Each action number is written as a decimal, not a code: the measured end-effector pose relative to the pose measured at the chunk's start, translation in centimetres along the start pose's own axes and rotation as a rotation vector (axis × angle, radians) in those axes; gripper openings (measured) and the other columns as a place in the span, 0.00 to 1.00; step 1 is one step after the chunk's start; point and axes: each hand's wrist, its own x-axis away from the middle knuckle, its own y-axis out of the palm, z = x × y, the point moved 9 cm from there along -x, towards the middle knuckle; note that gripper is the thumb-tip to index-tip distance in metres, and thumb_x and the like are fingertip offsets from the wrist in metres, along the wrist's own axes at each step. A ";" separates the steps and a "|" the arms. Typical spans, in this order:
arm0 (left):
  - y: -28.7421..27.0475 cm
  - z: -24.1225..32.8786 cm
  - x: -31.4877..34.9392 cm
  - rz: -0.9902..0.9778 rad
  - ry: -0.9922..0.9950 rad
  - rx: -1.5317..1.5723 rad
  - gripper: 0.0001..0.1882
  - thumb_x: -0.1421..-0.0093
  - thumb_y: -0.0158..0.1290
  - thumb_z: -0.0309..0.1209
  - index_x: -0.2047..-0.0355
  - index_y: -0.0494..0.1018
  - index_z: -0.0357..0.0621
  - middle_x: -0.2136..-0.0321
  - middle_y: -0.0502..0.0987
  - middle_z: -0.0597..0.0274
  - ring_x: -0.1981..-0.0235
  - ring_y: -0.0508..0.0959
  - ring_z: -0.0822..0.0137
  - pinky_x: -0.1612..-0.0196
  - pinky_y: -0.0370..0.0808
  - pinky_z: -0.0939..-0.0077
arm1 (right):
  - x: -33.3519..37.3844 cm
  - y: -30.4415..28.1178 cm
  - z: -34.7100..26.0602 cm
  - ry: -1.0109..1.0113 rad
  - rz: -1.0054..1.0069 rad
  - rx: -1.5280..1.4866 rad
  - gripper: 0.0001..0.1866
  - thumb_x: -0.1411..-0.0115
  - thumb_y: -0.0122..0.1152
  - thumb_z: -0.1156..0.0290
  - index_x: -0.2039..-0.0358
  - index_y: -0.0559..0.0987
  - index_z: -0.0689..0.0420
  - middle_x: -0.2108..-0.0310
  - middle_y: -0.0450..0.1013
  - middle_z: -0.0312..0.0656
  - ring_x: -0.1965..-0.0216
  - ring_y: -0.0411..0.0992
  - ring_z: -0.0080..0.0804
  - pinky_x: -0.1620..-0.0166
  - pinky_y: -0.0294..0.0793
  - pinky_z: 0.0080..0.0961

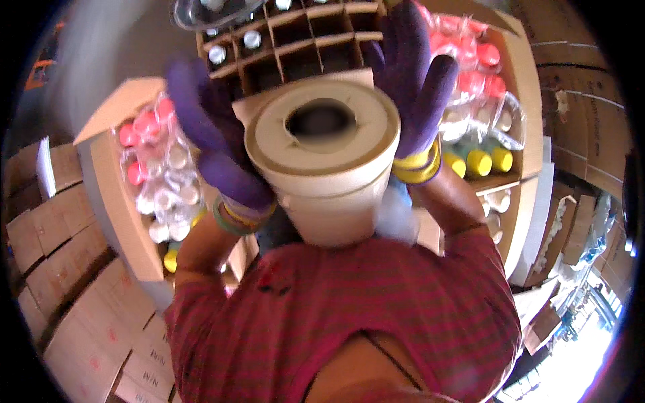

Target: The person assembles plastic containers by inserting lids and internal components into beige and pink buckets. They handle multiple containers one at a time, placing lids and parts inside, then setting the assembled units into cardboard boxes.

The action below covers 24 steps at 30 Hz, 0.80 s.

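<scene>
Both my hands wear purple gloves with yellow cuffs. My left hand (218, 138) is open, its fingers spread beside a cream, tub-like cylinder (329, 201) with a dark round hole in its top. The cylinder stands between my forearms, close to my chest; whether the left glove touches it, I cannot tell. My right hand (416, 84) is open too, fingers stretched out and apart, to the right of the cylinder. Just beyond lies a carton with cardboard dividers (292, 33). Several of its cells hold bottles with pale caps (252, 39). The cylinder hides its near part.
Cartons on both sides hold red-capped bottles (148, 124) in clear plastic and yellow-capped bottles (478, 162). A clear plastic container (222, 13) sits at the divided carton's far left corner. Stacked cardboard boxes (87, 322) rise at left, with more boxes (584, 114) at right.
</scene>
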 end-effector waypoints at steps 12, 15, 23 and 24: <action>4.8 -12.0 -1.3 -0.306 -0.815 0.927 0.30 0.36 0.44 0.58 0.43 0.66 0.54 0.42 0.66 0.56 0.42 0.66 0.58 0.38 0.60 0.50 | 2.3 3.0 -3.7 -0.098 -0.235 0.395 0.29 0.31 0.38 0.55 0.36 0.63 0.60 0.32 0.52 0.52 0.31 0.47 0.48 0.31 0.41 0.42; 5.4 -12.5 -0.1 -0.072 -0.927 0.846 0.35 0.37 0.45 0.60 0.37 0.61 0.52 0.37 0.61 0.53 0.38 0.63 0.56 0.35 0.58 0.55 | 3.5 6.1 -3.6 -0.154 -0.461 0.663 0.29 0.31 0.38 0.54 0.37 0.63 0.60 0.32 0.51 0.54 0.31 0.46 0.51 0.31 0.40 0.44; 4.7 1.6 2.1 -0.605 -0.086 -0.145 0.37 0.37 0.42 0.55 0.34 0.56 0.46 0.33 0.54 0.48 0.34 0.58 0.50 0.35 0.54 0.55 | 3.3 10.8 0.2 -0.387 -0.905 1.074 0.29 0.32 0.38 0.54 0.38 0.65 0.61 0.32 0.48 0.57 0.30 0.42 0.59 0.30 0.36 0.49; 4.6 2.0 2.2 -0.601 -0.030 -0.175 0.36 0.36 0.42 0.53 0.35 0.57 0.46 0.33 0.54 0.47 0.35 0.58 0.49 0.35 0.55 0.55 | 3.9 7.5 1.0 -0.675 -0.900 1.078 0.30 0.32 0.38 0.54 0.35 0.61 0.60 0.32 0.48 0.57 0.30 0.41 0.57 0.30 0.36 0.47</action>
